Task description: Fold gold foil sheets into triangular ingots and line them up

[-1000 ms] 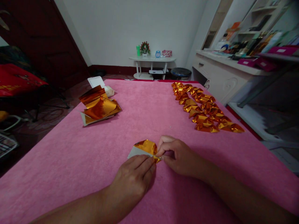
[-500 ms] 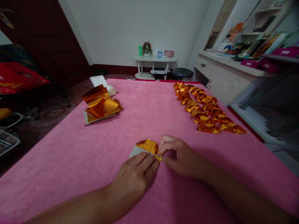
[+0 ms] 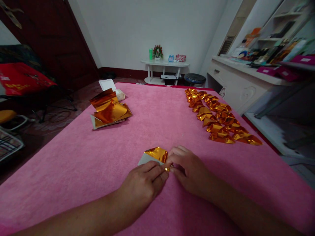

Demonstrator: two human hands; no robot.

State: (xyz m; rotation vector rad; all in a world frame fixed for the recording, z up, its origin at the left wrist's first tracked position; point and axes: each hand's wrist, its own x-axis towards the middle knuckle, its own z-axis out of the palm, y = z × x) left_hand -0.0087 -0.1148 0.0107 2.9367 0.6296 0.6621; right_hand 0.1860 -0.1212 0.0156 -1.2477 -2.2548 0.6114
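A partly folded sheet of gold foil paper [image 3: 157, 154] lies on the pink cloth close to me, its grey-white back showing at the left. My left hand [image 3: 145, 182] rests over the near edge, fingers together and pressing the paper down. At the right end of the sheet, my right hand [image 3: 188, 168] pinches a small gold corner between thumb and fingers, right beside the left fingertips. The hands cover much of the near fold.
Loose gold foil sheets [image 3: 112, 113] are piled at the back left, near an opened white box [image 3: 107, 84]. Folded gold foil pieces [image 3: 205, 114] stand in rows along the right side. Beyond the pink-covered table [image 3: 157, 114] are a small white side table [image 3: 167, 63] and a dark stool [image 3: 194, 78].
The right fingers have closed in over the paper's right corner, so less gold shows there. My left hand stays pressed on the sheet. The whole view has shifted slightly.
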